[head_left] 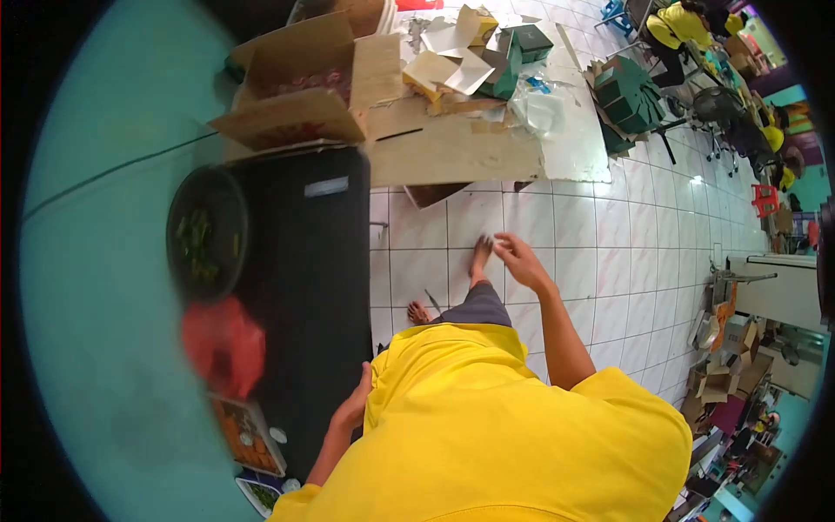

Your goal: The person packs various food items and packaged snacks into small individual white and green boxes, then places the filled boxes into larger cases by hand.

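My right hand (519, 259) hangs over the tiled floor, its fingers loosely apart with nothing visible in them. Beside the black table (304, 270), my left hand (354, 402) is against the side of my yellow shirt (522, 435). The fingers of that hand are mostly hidden. On the black table are a dark round basin (239, 248) with green pieces inside, a blurred red plastic bag (224, 346) and a tray of orange items (250, 439). A small light strip (326, 186) lies near the table's far end.
A pale worktable (461, 152) ahead carries an open cardboard box (291, 117), torn packaging and clear plastic (539, 109). A green box (626, 96) stands by its right end. People in yellow, chairs and a red stool (764, 200) are far right. Cartons (718, 383) lie at lower right.
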The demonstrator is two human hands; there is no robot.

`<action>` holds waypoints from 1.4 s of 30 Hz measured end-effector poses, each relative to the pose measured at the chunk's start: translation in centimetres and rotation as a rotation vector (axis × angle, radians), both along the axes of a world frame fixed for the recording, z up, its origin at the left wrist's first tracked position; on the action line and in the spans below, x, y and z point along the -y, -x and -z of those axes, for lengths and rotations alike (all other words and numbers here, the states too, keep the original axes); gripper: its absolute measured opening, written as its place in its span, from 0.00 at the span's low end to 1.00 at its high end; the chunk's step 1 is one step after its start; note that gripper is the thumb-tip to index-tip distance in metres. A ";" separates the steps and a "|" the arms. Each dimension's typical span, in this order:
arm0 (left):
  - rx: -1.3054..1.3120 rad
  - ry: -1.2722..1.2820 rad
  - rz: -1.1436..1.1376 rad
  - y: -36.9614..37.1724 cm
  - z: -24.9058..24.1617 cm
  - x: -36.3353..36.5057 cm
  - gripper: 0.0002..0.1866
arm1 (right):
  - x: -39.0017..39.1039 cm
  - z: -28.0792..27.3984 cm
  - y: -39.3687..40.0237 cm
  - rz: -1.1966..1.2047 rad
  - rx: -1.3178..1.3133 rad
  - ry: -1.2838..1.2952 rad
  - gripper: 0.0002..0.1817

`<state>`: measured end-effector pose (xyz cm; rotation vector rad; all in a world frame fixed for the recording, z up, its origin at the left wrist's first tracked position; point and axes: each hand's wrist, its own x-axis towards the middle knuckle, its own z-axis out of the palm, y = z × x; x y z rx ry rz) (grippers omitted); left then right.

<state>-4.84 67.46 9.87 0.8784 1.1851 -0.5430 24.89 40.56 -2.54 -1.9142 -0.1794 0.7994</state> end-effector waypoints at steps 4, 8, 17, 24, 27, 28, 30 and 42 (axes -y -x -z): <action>-0.028 -0.149 0.633 -12.2 10.8 -2.7 0.38 | 2.4 1.7 -14.6 0.117 0.137 0.002 0.20; 0.238 -0.650 1.300 -30.8 9.3 1.6 0.31 | 5.0 3.3 -33.9 0.256 0.399 0.024 0.19; 0.658 -1.002 0.637 -63.3 13.7 10.3 0.41 | 0.6 2.3 -65.1 -0.495 1.058 0.693 0.65; 0.658 -0.927 0.481 -67.6 17.5 11.5 0.12 | -3.6 3.3 -72.0 -1.007 0.878 0.661 0.72; 0.720 -0.937 0.511 -66.3 14.6 13.1 0.16 | -3.6 3.8 -72.2 -0.880 0.788 0.540 0.62; 0.667 -0.927 0.584 -66.1 13.7 13.6 0.16 | -4.7 0.2 -70.7 -0.840 0.761 0.571 0.61; 0.641 -0.907 0.591 -65.1 11.0 14.1 0.15 | -1.4 2.0 -73.1 -0.723 0.956 0.414 0.58; 1.106 -0.693 0.070 -53.3 0.2 15.8 0.14 | 3.4 -13.7 -55.5 0.475 -0.198 -0.720 0.42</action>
